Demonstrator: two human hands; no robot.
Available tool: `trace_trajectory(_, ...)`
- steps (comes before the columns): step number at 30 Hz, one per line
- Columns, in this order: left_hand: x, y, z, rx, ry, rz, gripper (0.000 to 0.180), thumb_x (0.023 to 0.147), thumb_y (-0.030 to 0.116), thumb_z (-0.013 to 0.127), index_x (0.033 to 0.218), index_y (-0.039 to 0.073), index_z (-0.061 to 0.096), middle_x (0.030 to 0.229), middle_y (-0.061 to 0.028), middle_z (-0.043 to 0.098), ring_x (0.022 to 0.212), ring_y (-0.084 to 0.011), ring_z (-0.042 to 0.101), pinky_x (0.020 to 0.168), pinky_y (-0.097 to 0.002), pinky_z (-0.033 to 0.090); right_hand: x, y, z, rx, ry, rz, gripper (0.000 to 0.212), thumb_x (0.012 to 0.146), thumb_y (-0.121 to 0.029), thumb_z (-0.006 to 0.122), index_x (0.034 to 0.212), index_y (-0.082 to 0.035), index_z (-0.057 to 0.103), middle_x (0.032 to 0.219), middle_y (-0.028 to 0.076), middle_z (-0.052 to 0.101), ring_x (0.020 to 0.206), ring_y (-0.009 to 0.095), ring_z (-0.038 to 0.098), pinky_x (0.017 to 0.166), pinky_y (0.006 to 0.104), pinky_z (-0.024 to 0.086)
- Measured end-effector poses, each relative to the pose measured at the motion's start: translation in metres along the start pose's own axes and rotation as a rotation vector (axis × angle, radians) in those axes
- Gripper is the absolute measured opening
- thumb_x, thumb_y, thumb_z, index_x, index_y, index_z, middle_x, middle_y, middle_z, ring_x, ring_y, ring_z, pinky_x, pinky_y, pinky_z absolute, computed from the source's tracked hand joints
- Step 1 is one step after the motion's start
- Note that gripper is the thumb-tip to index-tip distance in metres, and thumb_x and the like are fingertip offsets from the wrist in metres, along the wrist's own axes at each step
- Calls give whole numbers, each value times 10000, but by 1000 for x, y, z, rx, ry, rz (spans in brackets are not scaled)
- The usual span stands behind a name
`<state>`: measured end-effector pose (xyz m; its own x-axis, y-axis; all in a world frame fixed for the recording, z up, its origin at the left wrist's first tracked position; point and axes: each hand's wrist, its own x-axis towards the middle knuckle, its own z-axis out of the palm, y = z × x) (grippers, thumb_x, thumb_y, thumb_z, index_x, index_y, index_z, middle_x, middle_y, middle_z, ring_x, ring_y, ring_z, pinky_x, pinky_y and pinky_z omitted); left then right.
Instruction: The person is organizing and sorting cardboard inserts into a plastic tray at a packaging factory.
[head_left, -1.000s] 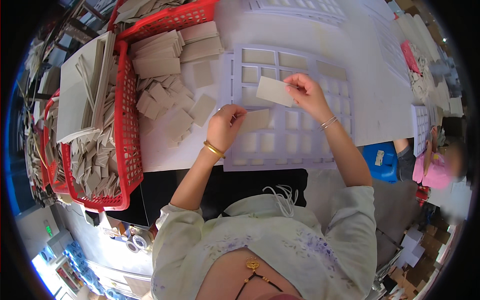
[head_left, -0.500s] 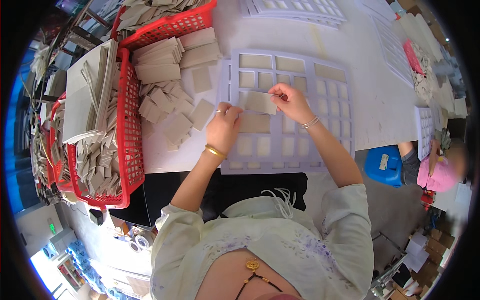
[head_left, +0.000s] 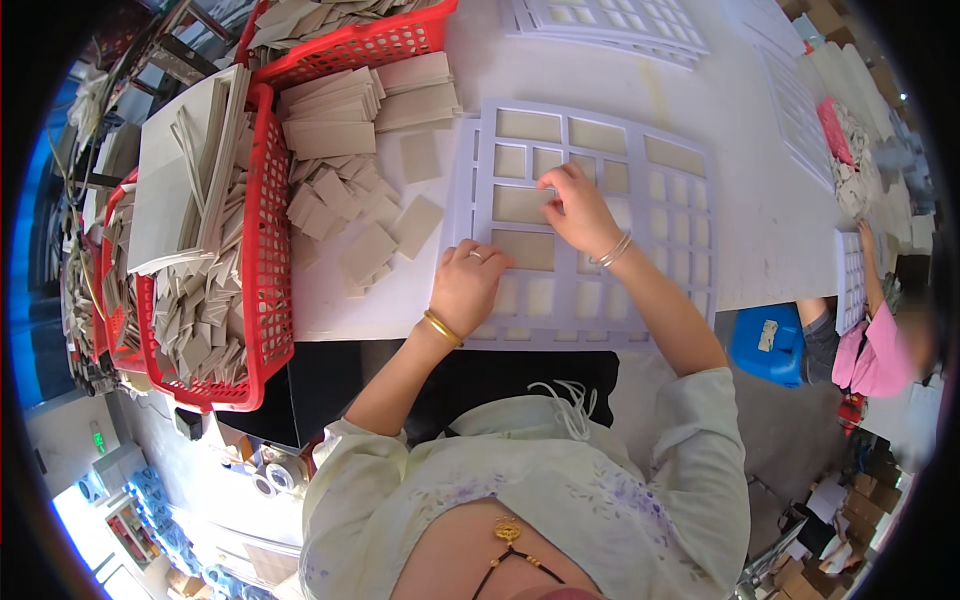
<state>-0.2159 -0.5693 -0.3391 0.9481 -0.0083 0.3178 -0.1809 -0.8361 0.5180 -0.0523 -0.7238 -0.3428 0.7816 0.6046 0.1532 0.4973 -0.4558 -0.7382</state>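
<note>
A pale lavender frame sheet (head_left: pixel 635 200) with rows of rectangular windows lies on the table, on top of at least one similar sheet. A grey cardboard piece (head_left: pixel 518 206) sits in a wide window left of centre, level with the frame as far as I can see. At its right end is my right hand (head_left: pixel 583 215), thumb and forefinger curled and apart, nothing seen lifted between them. My left hand (head_left: pixel 470 283) rests on the frame's left side. Its bent fingers reach the lower left corner of another cardboard piece (head_left: pixel 524 250) in the window below.
Loose cardboard pieces (head_left: pixel 335 200) and stacks (head_left: pixel 330 110) lie left of the frame. Red baskets (head_left: pixel 268 260) full of cardboard stand at the left. More frame sheets (head_left: pixel 610 25) lie at the far side. A person in pink (head_left: pixel 870 350) sits near a blue stool (head_left: pixel 765 345) at right.
The cardboard piece my right hand held tilted over the frame now lies in its window. My left hand has moved down from beside it to the window below.
</note>
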Motion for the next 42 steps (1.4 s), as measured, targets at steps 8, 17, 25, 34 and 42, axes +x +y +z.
trace_trajectory(8,-2,-5,-26,-84,129,1,196,733,21,646,908,110,645,928,-18,648,898,-229,578,771,-371,437,2,-33,-4,-439,-244,-254,57,796,-35,591,831,-69,621,825,72,622,764,270,610,664,370,502)
trace_trajectory(17,-35,-119,-96,48,507,-516,149,788,-5,605,919,65,614,866,-110,595,719,-260,618,623,-367,495,49,-73,20,-461,-205,-460,86,771,-109,628,854,-96,648,816,76,627,815,268,604,722,406,455)
trace_trajectory(25,-29,-153,-89,116,402,-661,267,786,65,637,1045,92,579,1022,-123,563,775,-305,610,661,-410,495,125,-153,162,-377,-130,-603,294,737,-180,704,1015,-118,634,997,49,564,988,231,553,818,388,445)
trace_trajectory(34,-27,-159,-91,88,520,-608,312,773,33,634,1076,58,567,1044,-142,556,794,-317,596,720,-401,483,134,-138,195,-290,-118,-590,228,661,-171,743,863,-119,651,929,50,581,923,226,575,774,384,443)
trace_trajectory(42,-13,-138,-88,-453,697,-545,110,885,74,613,980,20,613,746,-15,610,559,-65,509,474,-230,394,104,-129,135,408,-416,-231,184,798,-103,719,950,-47,632,755,21,648,663,89,589,599,238,481)
